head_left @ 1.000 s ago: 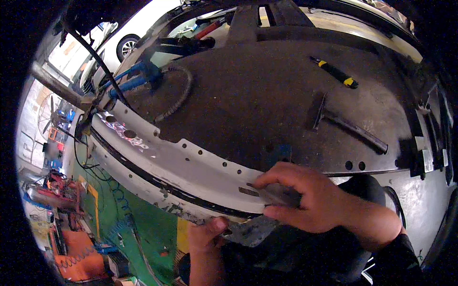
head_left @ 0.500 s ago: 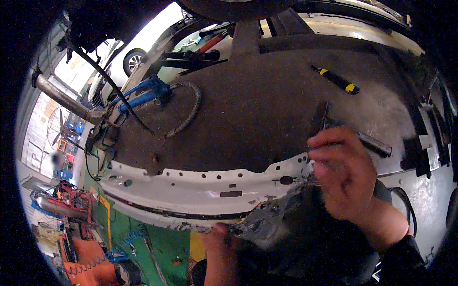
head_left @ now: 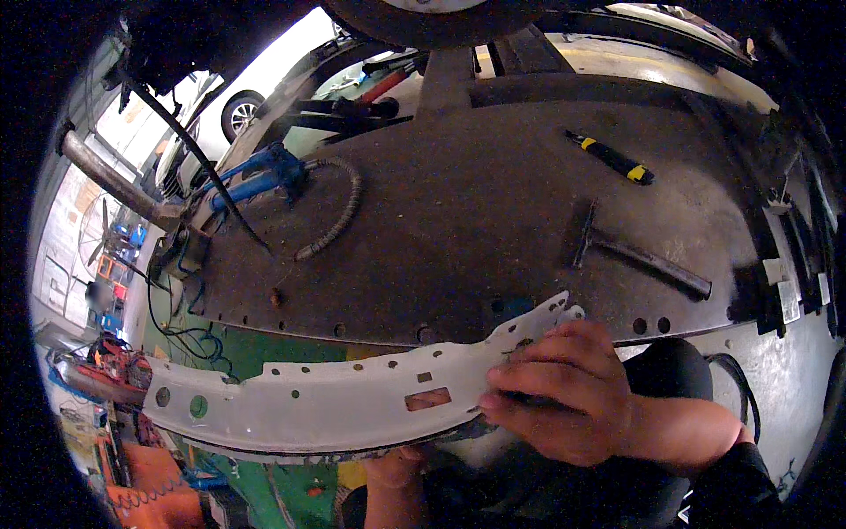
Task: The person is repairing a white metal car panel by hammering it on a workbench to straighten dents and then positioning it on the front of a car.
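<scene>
A long, curved white metal car body panel (head_left: 335,401) with a row of holes is held in front of me at the table's near edge. My left hand (head_left: 397,465) grips its lower edge from below; the panel hides most of those fingers. Over the right end is my right hand (head_left: 568,392), its fingers bent and closed on the metal. Through the rectangular cutout a bit of skin shows. Beyond my right hand a hammer (head_left: 648,262) lies on the dark metal table (head_left: 458,203).
A black-and-yellow handled tool (head_left: 610,159) lies farther back on the table. At the left is a blue pump-like tool (head_left: 260,181) with a ribbed hose (head_left: 352,203). A wheel (head_left: 441,18) overhangs the far side. Orange equipment (head_left: 159,476) stands on the floor at lower left.
The panel has come nearer to me and tilted, showing more of its white face and uncovering the table edge. My right hand has moved down and left onto it, uncovering the hammer.
</scene>
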`<state>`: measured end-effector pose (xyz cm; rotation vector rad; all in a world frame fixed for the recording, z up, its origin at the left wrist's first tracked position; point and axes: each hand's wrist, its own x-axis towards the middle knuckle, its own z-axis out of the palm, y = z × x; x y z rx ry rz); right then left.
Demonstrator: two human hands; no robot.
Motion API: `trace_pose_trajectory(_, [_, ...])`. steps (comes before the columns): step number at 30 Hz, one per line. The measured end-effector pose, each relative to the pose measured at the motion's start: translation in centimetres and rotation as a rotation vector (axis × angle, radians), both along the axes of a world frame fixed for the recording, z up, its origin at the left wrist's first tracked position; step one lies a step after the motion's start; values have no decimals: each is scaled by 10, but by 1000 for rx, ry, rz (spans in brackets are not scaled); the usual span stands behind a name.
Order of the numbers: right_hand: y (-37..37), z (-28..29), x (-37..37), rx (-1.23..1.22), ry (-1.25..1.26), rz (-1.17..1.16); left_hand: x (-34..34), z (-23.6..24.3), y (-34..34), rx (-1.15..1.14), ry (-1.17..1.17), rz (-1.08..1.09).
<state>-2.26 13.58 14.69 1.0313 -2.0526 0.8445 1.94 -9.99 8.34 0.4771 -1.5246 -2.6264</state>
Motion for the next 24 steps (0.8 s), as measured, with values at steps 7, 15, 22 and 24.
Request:
trace_pose_trajectory(7, [-7,-3,3,-193,-176,9,5,-1,-3,11,-14,-21])
trace_pose_trajectory(15, [-5,-12,0,-157,-178,5,8,-3,1,24,-22,-52])
trace_pose_trajectory(22, [-10,-8,1,-165,-364,-88,9,1,7,44,-25,-76])
trace_pose_trajectory(24, [-11,-10,0,-165,-365,-91,10,2,9,47,-33,-88])
